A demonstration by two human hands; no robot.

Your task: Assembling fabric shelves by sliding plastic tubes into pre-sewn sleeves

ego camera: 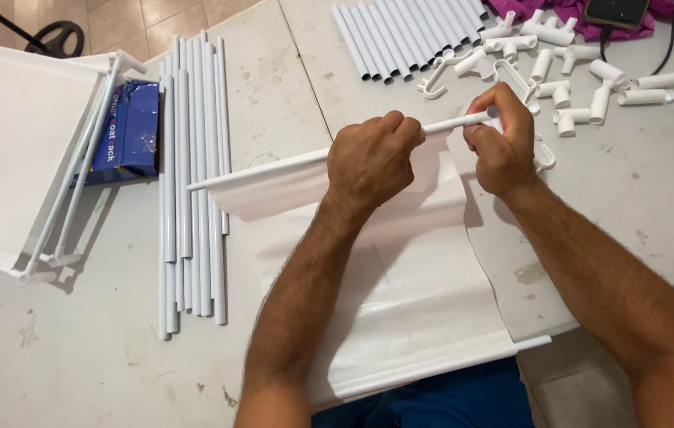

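- Your left hand (370, 158) is clamped on a white tube (452, 124) threaded through the far hem of a white fabric sheet (400, 277).
- Your right hand (503, 143) pinches the tube's right end.
- The sheet lies at the table's near edge.
- Loose tubes (193, 182) lie left; connectors (583, 87) lie far right.

This looks like a home workspace used for assembly. A stained white table (75, 349) stands on a tiled floor (155, 20) at eleven o'clock. Loose white tubes (194, 182) and plastic connectors (583, 87), at one o'clock, cover it.
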